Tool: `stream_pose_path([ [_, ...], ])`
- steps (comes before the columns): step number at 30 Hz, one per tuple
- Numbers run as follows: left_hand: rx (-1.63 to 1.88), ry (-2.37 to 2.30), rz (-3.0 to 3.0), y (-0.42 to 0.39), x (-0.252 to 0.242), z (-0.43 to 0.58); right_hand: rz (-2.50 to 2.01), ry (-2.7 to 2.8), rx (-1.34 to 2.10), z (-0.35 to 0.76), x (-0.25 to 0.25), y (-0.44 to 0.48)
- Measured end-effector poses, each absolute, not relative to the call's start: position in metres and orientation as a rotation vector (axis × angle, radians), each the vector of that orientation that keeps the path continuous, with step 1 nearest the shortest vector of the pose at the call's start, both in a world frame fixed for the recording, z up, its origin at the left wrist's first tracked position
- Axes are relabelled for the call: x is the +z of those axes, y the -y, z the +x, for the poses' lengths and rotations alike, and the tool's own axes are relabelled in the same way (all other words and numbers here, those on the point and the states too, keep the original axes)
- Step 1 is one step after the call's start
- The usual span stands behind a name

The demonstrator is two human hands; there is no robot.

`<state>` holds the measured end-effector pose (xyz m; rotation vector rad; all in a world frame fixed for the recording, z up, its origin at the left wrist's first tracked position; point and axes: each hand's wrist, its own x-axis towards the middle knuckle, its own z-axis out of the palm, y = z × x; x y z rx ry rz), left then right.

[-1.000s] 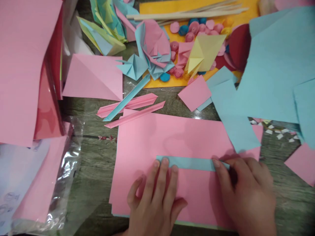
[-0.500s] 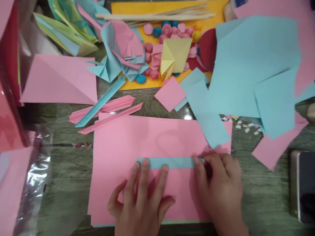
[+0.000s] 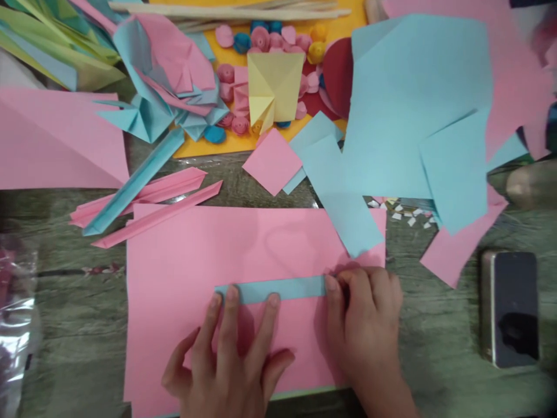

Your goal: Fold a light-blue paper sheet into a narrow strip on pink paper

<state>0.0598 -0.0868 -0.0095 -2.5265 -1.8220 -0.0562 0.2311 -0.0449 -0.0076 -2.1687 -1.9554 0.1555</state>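
A narrow light-blue paper strip [image 3: 300, 287] lies across the top pink sheet [image 3: 183, 249] of a paper stack. My left hand [image 3: 230, 348] is spread, with several fingertips pressing the strip's left part flat. At the other end, my right hand [image 3: 365, 319] is closed, its thumb and fingers pinching the strip; the fingers cover that end. Above my right hand, a larger light-blue paper piece [image 3: 343, 197] overlaps the stack's upper right edge. Folded pink paper sticks [image 3: 161, 215] and a blue folded stick [image 3: 134, 183] rest at the upper left corner.
Light-blue sheets [image 3: 418, 104] cover the back right. Rolled paper beads [image 3: 261, 39], a yellow folded paper [image 3: 278, 87] and wooden sticks [image 3: 243, 13] lie on a yellow sheet. A blue-and-pink folded flower [image 3: 183, 69] sits behind left. A phone [image 3: 516, 313] lies right, below another person's hand [image 3: 533, 184].
The view has swung to the right, so everything appears further left and the phone shows fully. Both hands keep their places on the blue strip.
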Motion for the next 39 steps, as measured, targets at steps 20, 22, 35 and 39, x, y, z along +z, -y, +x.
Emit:
stream_pose_path([
  [20, -0.063, 1.951, -2.514, 0.087, -0.001, 0.072, -1.641, 2.315, 0.188, 0.228, 0.013, 0.074],
  [22, -0.057, 1.977, -2.537, 0.087, 0.001, 0.073, -1.739, 2.325, 0.152, 0.218, 0.012, 0.079],
  [35, 0.013, 1.903, -2.502, 0.084, 0.003, 0.076, -2.077, 2.297, -0.032, 0.237, -0.004, 0.091],
  [39, 0.036, 1.883, -2.511, 0.083, 0.005, 0.075, -2.159, 2.264, -0.09, 0.241, -0.005, 0.091],
])
